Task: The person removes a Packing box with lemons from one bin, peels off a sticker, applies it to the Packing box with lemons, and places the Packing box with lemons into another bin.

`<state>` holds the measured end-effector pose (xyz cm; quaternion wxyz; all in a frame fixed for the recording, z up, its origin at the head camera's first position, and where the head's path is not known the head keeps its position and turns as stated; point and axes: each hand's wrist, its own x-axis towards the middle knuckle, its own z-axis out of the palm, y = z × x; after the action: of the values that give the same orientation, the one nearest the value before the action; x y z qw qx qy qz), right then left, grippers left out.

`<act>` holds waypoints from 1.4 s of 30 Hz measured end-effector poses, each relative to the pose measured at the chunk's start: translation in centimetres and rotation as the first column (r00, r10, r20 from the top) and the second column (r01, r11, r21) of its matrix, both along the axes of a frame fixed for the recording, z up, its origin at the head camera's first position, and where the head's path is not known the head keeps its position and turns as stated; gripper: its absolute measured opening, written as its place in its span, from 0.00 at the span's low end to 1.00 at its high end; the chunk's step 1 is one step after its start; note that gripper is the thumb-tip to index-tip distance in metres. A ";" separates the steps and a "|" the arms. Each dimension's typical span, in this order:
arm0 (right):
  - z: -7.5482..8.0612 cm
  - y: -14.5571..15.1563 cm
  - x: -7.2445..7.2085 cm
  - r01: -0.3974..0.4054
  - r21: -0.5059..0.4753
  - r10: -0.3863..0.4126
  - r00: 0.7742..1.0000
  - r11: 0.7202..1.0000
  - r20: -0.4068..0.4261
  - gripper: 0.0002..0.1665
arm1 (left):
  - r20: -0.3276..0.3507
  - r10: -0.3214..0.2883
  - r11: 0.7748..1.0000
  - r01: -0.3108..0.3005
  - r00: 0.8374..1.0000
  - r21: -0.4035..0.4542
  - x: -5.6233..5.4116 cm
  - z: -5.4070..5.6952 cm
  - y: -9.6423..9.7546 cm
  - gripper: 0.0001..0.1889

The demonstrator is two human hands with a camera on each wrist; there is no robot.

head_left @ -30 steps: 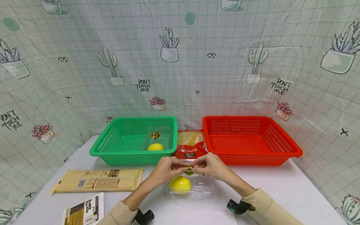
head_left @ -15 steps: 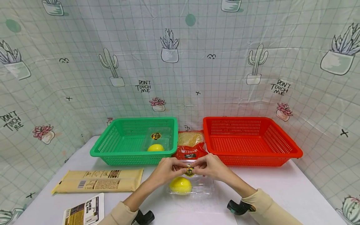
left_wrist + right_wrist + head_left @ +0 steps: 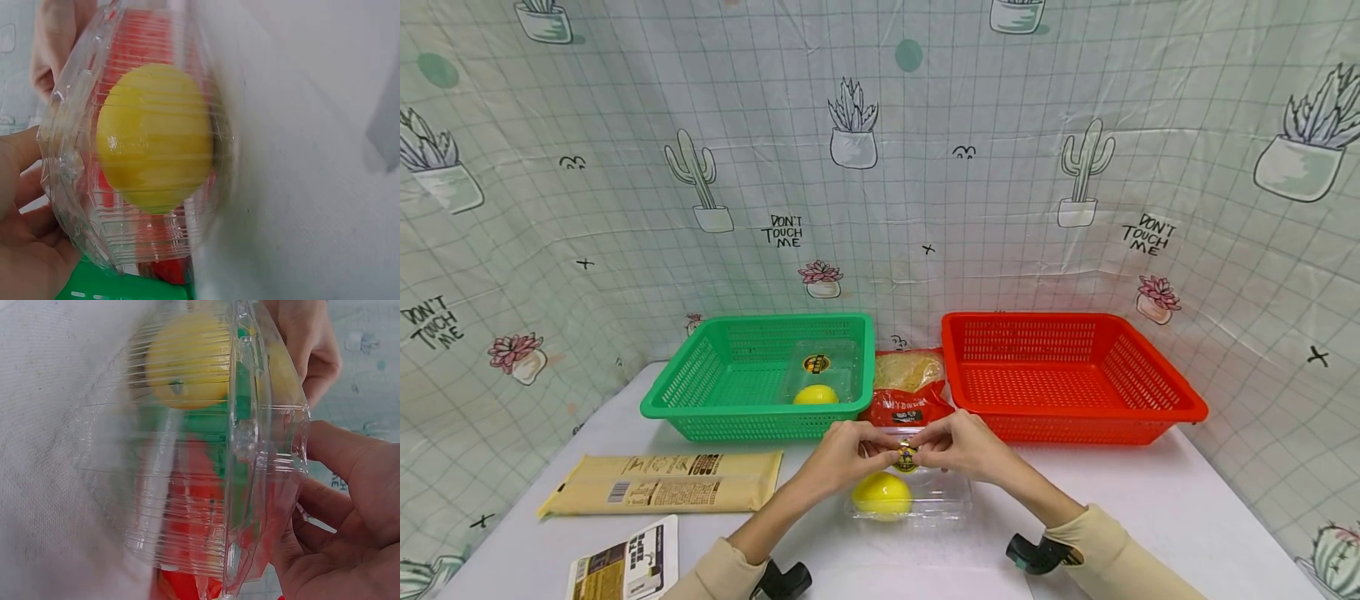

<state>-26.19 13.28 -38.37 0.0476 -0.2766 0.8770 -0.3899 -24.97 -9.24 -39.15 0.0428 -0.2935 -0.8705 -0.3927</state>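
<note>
A clear plastic clamshell box (image 3: 943,487) stands on the table in front of me with a lemon (image 3: 882,495) in its left part. A round yellow and black sticker (image 3: 907,457) shows on its lid. My left hand (image 3: 842,454) pinches the sticker's left edge between thumb and forefinger. From the other side my right hand (image 3: 966,446) does the same, its fingertips close to the left ones. The left wrist view shows the lemon (image 3: 156,134) through the ribbed wall, fingers at the lid. In the right wrist view, the right hand (image 3: 350,519) is at the lid, several fingers curled.
A green basket (image 3: 756,411) at the back left holds a similar clear box (image 3: 842,358) with a lemon. A red basket (image 3: 1075,413) stands at the back right. Between them lies a red food packet (image 3: 910,379). A beige packet (image 3: 662,481) and a printed card (image 3: 625,562) lie left.
The box stays in place and both hands hold nearly the same pose. Between the fingertips the sticker's upper part looks slightly different. The head view has shifted a little.
</note>
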 end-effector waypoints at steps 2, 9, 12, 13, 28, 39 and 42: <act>0.0 0.0 0.0 -0.001 -0.003 0.001 1.000 1.000 0.000 0.11 | 0.015 -0.003 1.000 0.003 1.000 0.009 0.0 0.0 0.0 0.08; 0.0 0.1 -0.1 0.002 -0.011 -0.002 1.000 1.000 0.009 0.10 | 0.026 0.003 1.000 -0.003 1.000 0.017 0.0 0.0 -0.1 0.08; 0.0 0.0 0.0 0.002 -0.014 -0.002 1.000 1.000 0.015 0.11 | 0.012 0.001 1.000 -0.001 1.000 0.013 0.0 0.0 0.0 0.08; 0.0 0.0 0.0 0.003 -0.014 -0.003 1.000 1.000 0.015 0.11 | 0.008 0.002 1.000 -0.002 1.000 0.011 0.0 -0.1 0.0 0.08; 0.0 -0.6 0.8 0.031 0.051 -0.023 0.988 0.998 -0.152 0.11 | -0.174 -0.002 0.992 -0.020 0.985 -0.124 0.4 0.1 0.5 0.05; 0.1 -1.2 1.5 0.129 0.100 -0.103 0.967 0.987 -0.231 0.15 | -0.168 0.087 0.977 -0.117 0.982 -0.178 0.5 0.7 0.3 0.10; 0.0 -1.4 2.0 0.245 0.177 -0.188 0.939 0.953 -0.289 0.25 | -0.243 0.129 0.949 -0.191 0.961 -0.252 0.9 0.8 0.1 0.14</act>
<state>-24.15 11.88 -38.39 -0.0863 -0.2215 0.9369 -0.2565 -24.03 -9.10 -38.34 0.1314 -0.2667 -0.9270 -0.2285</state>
